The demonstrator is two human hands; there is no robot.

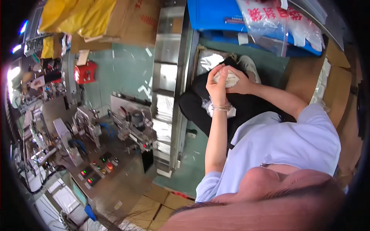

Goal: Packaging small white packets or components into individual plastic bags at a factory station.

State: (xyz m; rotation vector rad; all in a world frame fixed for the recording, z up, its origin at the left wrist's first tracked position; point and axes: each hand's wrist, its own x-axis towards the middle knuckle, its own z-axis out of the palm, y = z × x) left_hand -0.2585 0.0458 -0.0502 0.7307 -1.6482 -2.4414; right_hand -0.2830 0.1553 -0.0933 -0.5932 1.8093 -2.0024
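Above my lap, both hands are cupped round a compact bundle of thin white pieces [231,80]. My left hand [217,85], with bracelets at its wrist, presses the bundle from the left, its fingers bent over the top. From the other side my right hand [243,85] wraps it, fingers meeting those of the left. What the individual pieces are is too small to tell. A crumpled clear-and-white plastic bag [231,111] lies on my dark trousers, just below the hands.
Left of my knees runs a long metal trough [166,81] with stacks of white packets [164,109] in it. Farther left stands a machine table with a control panel [101,168]. A blue bin [214,17] holding plastic bags [266,17] is ahead. Cardboard boxes [337,92] flank my right.
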